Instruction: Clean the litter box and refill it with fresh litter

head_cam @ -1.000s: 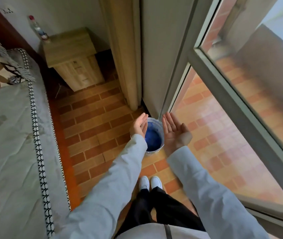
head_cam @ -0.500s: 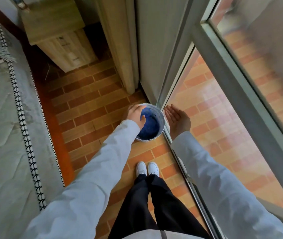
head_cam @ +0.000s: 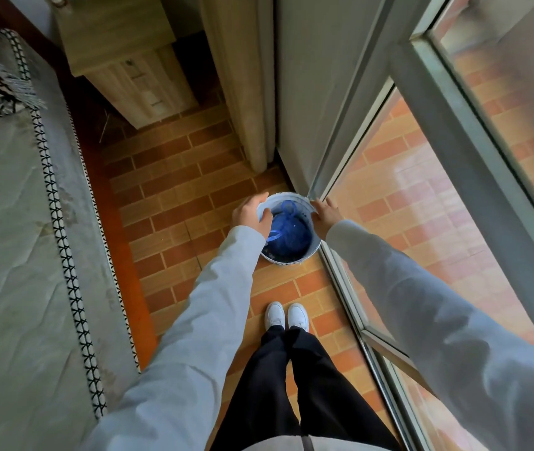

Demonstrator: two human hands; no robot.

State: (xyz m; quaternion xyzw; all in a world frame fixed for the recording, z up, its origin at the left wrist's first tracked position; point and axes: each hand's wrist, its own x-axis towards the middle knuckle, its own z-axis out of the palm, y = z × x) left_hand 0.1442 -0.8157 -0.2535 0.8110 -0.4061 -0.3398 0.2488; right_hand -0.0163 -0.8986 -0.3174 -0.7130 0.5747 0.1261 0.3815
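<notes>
Head view: upright bucket (head_cam: 291, 255) opens upward; left hand (head_cam: 249, 216) and right hand (head_cam: 324, 216) grip its rim.

Both hands on white bucket (head_cam: 291, 258) rim, blue bag inside (head_cam: 288, 236). L hand (head_cam: 251, 216) grips left edge, R hand (head_cam: 326, 214) on right edge. Bucket on brick-tile floor (head_cam: 174, 196) by sliding door (head_cam: 421, 190).

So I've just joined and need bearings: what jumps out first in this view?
A white bucket with a blue bag inside stands on the brick-patterned floor by the sliding glass door. The left hand and right hand are at its rim on opposite sides. A wooden nightstand stands beyond.
</notes>
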